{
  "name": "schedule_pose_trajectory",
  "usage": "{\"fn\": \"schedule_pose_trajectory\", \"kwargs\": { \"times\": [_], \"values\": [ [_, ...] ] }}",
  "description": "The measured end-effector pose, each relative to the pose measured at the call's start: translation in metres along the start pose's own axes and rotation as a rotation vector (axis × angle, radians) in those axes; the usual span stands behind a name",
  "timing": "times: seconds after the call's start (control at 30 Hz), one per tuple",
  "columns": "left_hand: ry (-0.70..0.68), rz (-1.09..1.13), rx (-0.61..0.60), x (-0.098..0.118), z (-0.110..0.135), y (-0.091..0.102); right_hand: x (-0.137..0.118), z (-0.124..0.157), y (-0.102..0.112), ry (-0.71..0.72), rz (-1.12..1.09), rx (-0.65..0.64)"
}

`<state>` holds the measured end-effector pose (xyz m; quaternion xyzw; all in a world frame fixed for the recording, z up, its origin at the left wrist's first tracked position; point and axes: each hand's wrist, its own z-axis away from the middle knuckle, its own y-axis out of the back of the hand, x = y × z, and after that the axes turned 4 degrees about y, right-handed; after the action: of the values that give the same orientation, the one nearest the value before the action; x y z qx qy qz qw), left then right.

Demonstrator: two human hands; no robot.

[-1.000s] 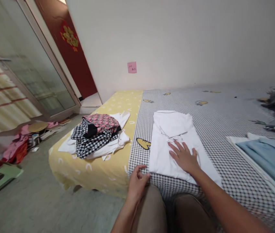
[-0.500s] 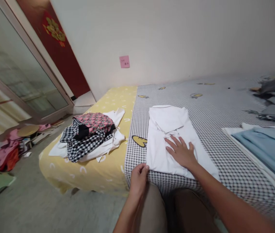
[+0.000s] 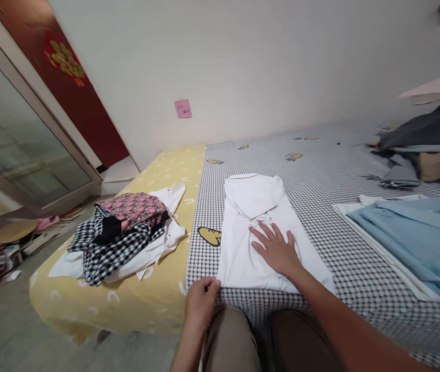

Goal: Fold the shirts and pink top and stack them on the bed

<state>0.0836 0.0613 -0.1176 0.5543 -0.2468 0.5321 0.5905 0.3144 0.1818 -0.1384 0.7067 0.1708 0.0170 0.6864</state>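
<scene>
A white collared shirt (image 3: 260,258) lies folded into a long panel on the checked bedsheet, its collar toward the wall. My right hand (image 3: 276,249) rests flat on the shirt just below the collar, fingers spread. At the shirt's near left corner, my left hand (image 3: 203,299) is closed, with thumb and forefinger pinching the corner of the cloth.
Left of the shirt, a rumpled clothes pile (image 3: 122,232) sits on the yellow bedsheet (image 3: 99,305). Folded blue clothing (image 3: 417,237) lies to the right on the checked bedsheet (image 3: 204,196). Dark garments (image 3: 429,129) are heaped at the far right. A pink note (image 3: 183,108) is on the wall.
The view has turned a little to the right, so the scene sits further left and more of the right-hand clothes shows. Both hands keep their places on the shirt.
</scene>
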Motion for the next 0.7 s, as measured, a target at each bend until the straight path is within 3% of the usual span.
{"fn": "schedule_pose_trajectory", "kwargs": {
  "times": [0.07,0.13,0.2,0.27,0.33,0.4,0.53,0.6,0.7],
  "values": [
    [-0.024,-0.100,0.072,0.003,0.004,0.000,-0.002,0.001,0.002,-0.002,0.000,-0.001],
    [-0.095,-0.242,0.294,0.008,0.008,-0.004,-0.003,0.001,0.002,-0.002,-0.004,0.001],
    [-0.270,-0.369,0.610,0.017,0.011,-0.012,-0.004,0.000,0.001,0.002,-0.006,0.020],
    [-0.556,-0.464,0.798,0.030,0.009,-0.028,-0.004,0.000,-0.001,0.013,-0.007,0.046],
    [-0.831,-0.587,0.750,0.044,-0.001,-0.049,-0.004,0.000,-0.001,0.022,-0.008,0.069],
    [-0.941,-0.738,0.563,0.054,-0.019,-0.071,-0.003,0.001,-0.001,0.032,-0.016,0.078],
    [-0.742,-0.949,0.232,0.052,-0.053,-0.098,-0.003,0.003,0.001,0.044,-0.069,0.083],
    [-0.657,-0.999,0.182,0.047,-0.061,-0.101,-0.003,-0.001,0.005,0.035,-0.114,0.062],
    [-0.635,-1.037,0.175,0.045,-0.063,-0.100,0.001,-0.006,0.019,0.014,-0.282,-0.032]
  ]
}}
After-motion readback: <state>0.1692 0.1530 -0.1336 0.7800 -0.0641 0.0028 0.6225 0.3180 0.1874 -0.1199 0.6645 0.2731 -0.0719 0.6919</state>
